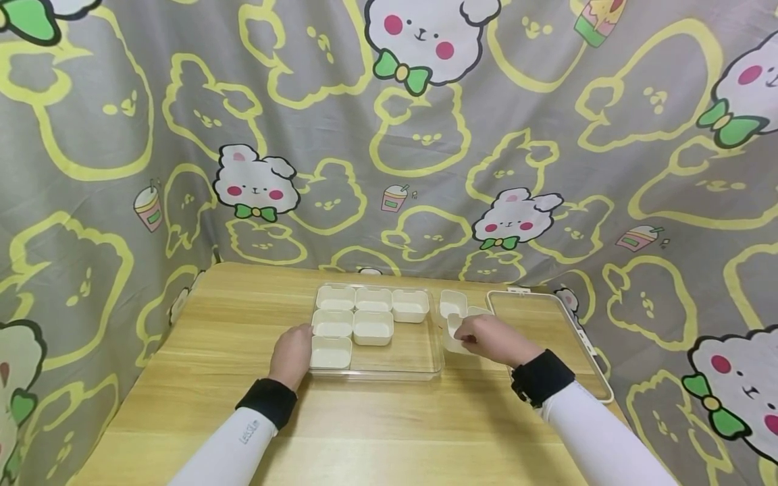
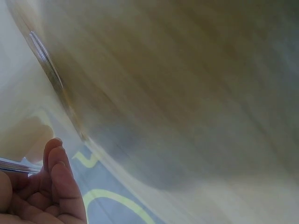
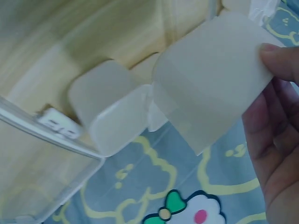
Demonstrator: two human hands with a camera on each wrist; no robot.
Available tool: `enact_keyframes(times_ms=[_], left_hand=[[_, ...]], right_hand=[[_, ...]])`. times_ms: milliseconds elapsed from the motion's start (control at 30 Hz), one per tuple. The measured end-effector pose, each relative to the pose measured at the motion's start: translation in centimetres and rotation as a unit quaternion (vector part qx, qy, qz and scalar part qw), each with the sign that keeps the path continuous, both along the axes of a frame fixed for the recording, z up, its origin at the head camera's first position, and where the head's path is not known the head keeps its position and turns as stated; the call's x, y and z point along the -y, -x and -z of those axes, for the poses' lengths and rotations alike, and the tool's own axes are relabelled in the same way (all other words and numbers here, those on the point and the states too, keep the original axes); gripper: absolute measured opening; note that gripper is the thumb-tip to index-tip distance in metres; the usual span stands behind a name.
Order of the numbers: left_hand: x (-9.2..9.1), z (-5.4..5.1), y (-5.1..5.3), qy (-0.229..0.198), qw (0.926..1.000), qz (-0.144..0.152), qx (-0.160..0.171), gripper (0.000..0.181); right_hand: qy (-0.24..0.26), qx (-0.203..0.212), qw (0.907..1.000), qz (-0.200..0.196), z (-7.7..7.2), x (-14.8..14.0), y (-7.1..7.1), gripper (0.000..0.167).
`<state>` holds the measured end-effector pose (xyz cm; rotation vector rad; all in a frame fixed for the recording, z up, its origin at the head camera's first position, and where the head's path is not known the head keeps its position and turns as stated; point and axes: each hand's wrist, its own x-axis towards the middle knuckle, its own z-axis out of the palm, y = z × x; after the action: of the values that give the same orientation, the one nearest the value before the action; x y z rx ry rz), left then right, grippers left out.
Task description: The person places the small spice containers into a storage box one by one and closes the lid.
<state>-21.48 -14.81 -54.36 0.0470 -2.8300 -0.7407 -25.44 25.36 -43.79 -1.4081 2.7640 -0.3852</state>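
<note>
A clear plastic tray [image 1: 404, 356] lies on the wooden table, with several small cream bins [image 1: 373, 329] set inside at its back and left. My left hand [image 1: 293, 354] grips the tray's left side; in the left wrist view the tray's rim [image 2: 18, 165] passes between thumb and fingers. To the right of the tray, my right hand [image 1: 495, 339] pinches the wall of another cream bin [image 3: 210, 81] between thumb and fingers, and this bin looks tilted in the right wrist view. Two more cream bins stand behind it, one [image 1: 452, 305] in plain sight, the other [image 1: 479, 312] partly hidden by the hand.
A clear lid with a white rim [image 1: 592, 354] and clips lies at the table's right side, just past my right hand. Patterned curtain [image 1: 340, 223] encloses the table [image 1: 377, 432] at the back and both sides.
</note>
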Motion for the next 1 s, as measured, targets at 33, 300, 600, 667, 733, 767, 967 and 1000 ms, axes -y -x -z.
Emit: enact_keyframes(times_ms=[33,300,600,667,733,767,967,1000], left_hand=[[0.0,0.0,0.0,-0.001,1.0,0.0,-0.001,0.028],[0.2,0.3,0.1,0.005,0.9999,0.005,-0.007,0.028],[0.2,0.4,0.1,-0.011,0.9999,0.002,-0.004,0.028],[0.1,0.3,0.0,-0.014,0.9999,0.002,-0.003,0.028],[0.1,0.3,0.0,-0.016,0.9999,0.001,-0.001,0.029],[0.1,0.3,0.1,-0.017,0.9999,0.0,0.0,0.029],[0.1,0.1,0.0,-0.017,0.9999,-0.001,0.002,0.03],[0.1,0.1,0.0,-0.016,0.9999,-0.001,0.003,0.03]], right_hand=[[0.0,-0.004,1.0,-0.002,-0.2,0.3,0.1,0.035],[-0.014,-0.025,0.9995,-0.01,-1.5,3.2,0.7,0.032],[-0.026,-0.035,0.999,-0.007,-1.4,6.2,1.8,0.035],[-0.024,-0.039,0.9989,-0.008,-1.2,6.6,2.0,0.036],[-0.02,-0.046,0.9987,-0.01,-0.9,6.9,2.3,0.037],[-0.018,-0.049,0.9986,-0.012,-0.7,7.0,2.4,0.038],[-0.012,-0.052,0.9984,-0.017,0.3,7.7,2.8,0.038],[-0.012,-0.052,0.9984,-0.017,0.5,7.8,2.8,0.038]])
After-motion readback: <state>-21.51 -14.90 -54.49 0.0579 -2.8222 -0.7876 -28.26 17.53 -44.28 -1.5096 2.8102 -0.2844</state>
